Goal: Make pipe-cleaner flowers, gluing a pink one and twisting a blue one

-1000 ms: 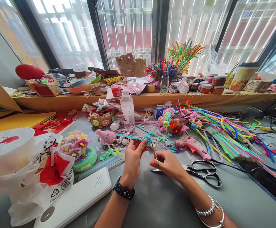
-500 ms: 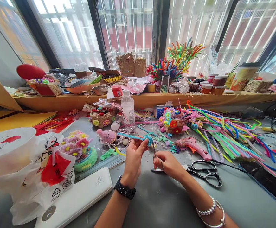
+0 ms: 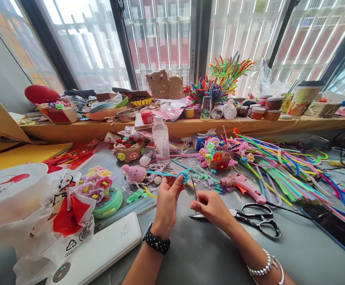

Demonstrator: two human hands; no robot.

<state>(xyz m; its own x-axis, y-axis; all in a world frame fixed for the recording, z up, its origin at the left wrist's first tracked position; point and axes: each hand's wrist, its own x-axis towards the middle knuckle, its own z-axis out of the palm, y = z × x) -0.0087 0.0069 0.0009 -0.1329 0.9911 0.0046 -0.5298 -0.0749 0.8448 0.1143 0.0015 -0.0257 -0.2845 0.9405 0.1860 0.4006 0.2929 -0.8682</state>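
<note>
My left hand (image 3: 168, 198) is closed, pinching a light blue pipe-cleaner flower (image 3: 184, 177) whose stem points left. My right hand (image 3: 209, 206) is closed round a slim metal tool, apparently small scissors (image 3: 194, 187); its handle is mostly hidden by the fingers. The blades point up, just right of the flower and apart from it. Beneath my right hand lies a larger pair of scissors with black handles (image 3: 258, 225), its blade tip showing at the left. A pink hot glue gun (image 3: 243, 188) lies beyond that hand.
A white power bank (image 3: 101, 249), plastic bag (image 3: 71, 221) and green crocheted pot with flowers (image 3: 109, 202) stand left. Ahead are a plastic bottle (image 3: 160, 138), pink crocheted figure (image 3: 134, 173) and flower basket (image 3: 220, 160). Pipe cleaners (image 3: 285, 178) and a dark phone (image 3: 335, 229) lie right.
The small scissors have drawn slightly right, away from the blue flower, with my right hand. My left hand keeps its pinch on the flower, almost unmoved.
</note>
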